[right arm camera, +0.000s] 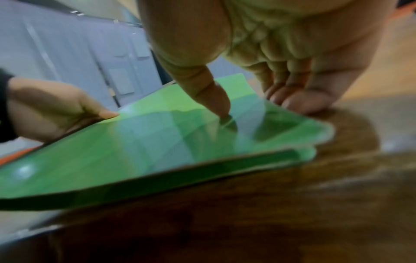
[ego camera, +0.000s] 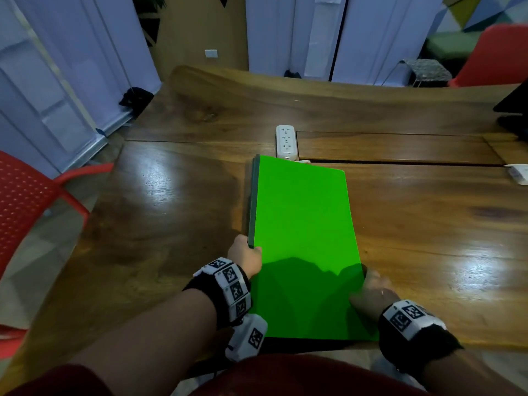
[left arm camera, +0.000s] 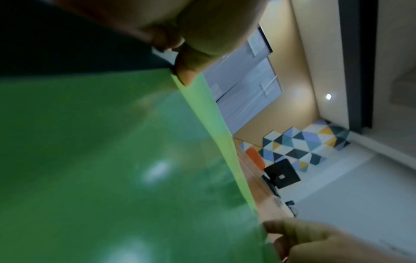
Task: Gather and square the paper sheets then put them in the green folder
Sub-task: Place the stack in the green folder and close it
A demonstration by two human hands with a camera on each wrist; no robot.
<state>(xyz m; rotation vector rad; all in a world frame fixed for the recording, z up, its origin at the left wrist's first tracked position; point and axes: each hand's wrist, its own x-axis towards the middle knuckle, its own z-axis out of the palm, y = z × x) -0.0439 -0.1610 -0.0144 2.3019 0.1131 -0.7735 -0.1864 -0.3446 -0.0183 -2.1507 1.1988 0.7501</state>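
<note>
The green folder (ego camera: pixel 303 224) lies shut on the wooden table (ego camera: pixel 171 210), long side running away from me, its near end over the table's front edge. My left hand (ego camera: pixel 245 254) grips its dark spine edge near the lower left; the thumb (left arm camera: pixel 189 71) sits on the green cover (left arm camera: pixel 112 160). My right hand (ego camera: pixel 371 284) holds the right edge near the lower corner, thumb (right arm camera: pixel 216 103) pressed on the cover (right arm camera: pixel 135 151) and fingers (right arm camera: pixel 299 101) curled down beside the edge. No loose paper sheets show in any view.
A white power strip (ego camera: pixel 285 141) lies just beyond the folder's far end, beside a long slot in the table. A small white object (ego camera: pixel 518 174) and a black object (ego camera: pixel 514 107) sit at the right edge. A red chair (ego camera: pixel 28 210) stands on the left.
</note>
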